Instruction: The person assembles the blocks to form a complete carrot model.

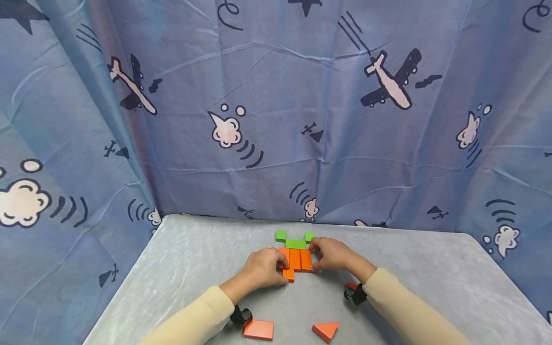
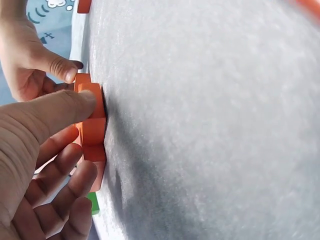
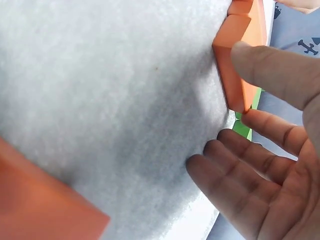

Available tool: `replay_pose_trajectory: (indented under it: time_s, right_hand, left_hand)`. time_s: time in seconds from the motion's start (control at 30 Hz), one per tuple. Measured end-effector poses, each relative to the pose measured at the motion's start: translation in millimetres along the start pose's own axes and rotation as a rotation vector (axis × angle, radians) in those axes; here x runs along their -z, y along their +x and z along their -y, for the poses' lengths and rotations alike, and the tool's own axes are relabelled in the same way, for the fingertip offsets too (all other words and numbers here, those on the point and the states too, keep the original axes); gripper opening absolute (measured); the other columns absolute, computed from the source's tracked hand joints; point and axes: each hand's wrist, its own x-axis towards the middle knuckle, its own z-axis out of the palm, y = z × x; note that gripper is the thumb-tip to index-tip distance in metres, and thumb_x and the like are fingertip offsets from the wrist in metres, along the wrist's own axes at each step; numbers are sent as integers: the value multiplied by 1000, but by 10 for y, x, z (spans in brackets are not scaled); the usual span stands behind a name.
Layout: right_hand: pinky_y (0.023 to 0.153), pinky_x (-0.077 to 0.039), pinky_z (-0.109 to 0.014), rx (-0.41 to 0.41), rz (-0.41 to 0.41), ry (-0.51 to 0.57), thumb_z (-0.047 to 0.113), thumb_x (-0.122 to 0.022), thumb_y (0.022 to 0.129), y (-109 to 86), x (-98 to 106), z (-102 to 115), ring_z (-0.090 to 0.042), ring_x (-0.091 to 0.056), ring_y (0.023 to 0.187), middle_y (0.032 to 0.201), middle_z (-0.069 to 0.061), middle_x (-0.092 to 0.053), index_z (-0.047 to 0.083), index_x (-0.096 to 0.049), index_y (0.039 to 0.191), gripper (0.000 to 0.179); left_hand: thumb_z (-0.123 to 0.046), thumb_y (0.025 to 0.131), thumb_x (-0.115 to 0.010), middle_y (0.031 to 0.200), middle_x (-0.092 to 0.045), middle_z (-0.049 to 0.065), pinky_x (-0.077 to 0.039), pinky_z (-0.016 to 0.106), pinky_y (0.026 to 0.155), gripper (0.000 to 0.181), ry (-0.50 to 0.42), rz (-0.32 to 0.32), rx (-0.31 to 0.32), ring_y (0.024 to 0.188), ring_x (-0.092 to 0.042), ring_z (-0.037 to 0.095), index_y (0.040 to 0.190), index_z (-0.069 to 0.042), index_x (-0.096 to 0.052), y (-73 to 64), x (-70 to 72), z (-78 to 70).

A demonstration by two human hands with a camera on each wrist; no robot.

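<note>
Three orange rectangular blocks stand side by side on the grey table. My right hand (image 1: 334, 254) is at the rightmost one, an orange block (image 1: 306, 261), its thumb at the near end and its index fingertip at the far end. The other right fingers are spread beside it. My left hand (image 1: 262, 269) pinches a small orange block (image 2: 92, 102) against the row's near side, thumb on its near face. Left fingers partly cover the leftmost orange block (image 1: 284, 251). Beyond the row lies a green rectangular block (image 1: 295, 244), with small green blocks (image 1: 281, 235) at its far corners.
An orange-red rectangular block (image 1: 258, 330) lies near my left wrist. Nearer the table's front is an orange-red triangular block (image 1: 326, 330). Another red block (image 1: 351, 286) shows partly behind the right wrist camera. A blue patterned curtain (image 1: 276, 120) hangs behind the table.
</note>
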Motion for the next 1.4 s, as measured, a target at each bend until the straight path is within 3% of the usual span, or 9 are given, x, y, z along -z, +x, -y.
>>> replay_pose_trajectory:
  time_s: [0.57, 0.93, 1.17, 1.4]
  right_hand:
    - [84, -50, -41, 35, -2, 92, 18, -84, 71, -113, -15, -61, -20, -56, 89, 102, -7, -64, 9, -62, 112, 47]
    - [76, -51, -39, 87, -76, 59, 24, -76, 81, -548, 206, -131, -22, -61, 88, 103, -6, -66, 12, -66, 110, 33]
    - [68, -49, -32, 92, -42, 56, 24, -79, 76, -879, 169, -315, -17, -58, 81, 95, -2, -64, 13, -68, 104, 32]
    - [63, -46, -27, 112, -89, 27, 27, -84, 70, -1044, 90, -447, -11, -55, 76, 89, 2, -61, 15, -68, 99, 35]
  left_hand:
    - [-30, 65, -85, 71, -58, -15, -40, 19, 59, 20, -6, 22, 18, 64, -48, -1, 79, -26, -71, 4, -8, -55]
    - [-35, 68, -85, 85, -66, -13, -44, 22, 67, 26, -89, 42, 81, 74, -55, 1, 88, -25, -72, 19, 152, 39]
    - [-33, 68, -84, 103, -64, -2, -48, 31, 75, 43, -108, 57, 117, 92, -59, 14, 107, -20, -71, 82, 208, 156]
    - [-29, 69, -84, 109, -64, 2, -49, 35, 83, 52, -152, 76, 147, 99, -60, 18, 116, -15, -67, 130, 170, 231]
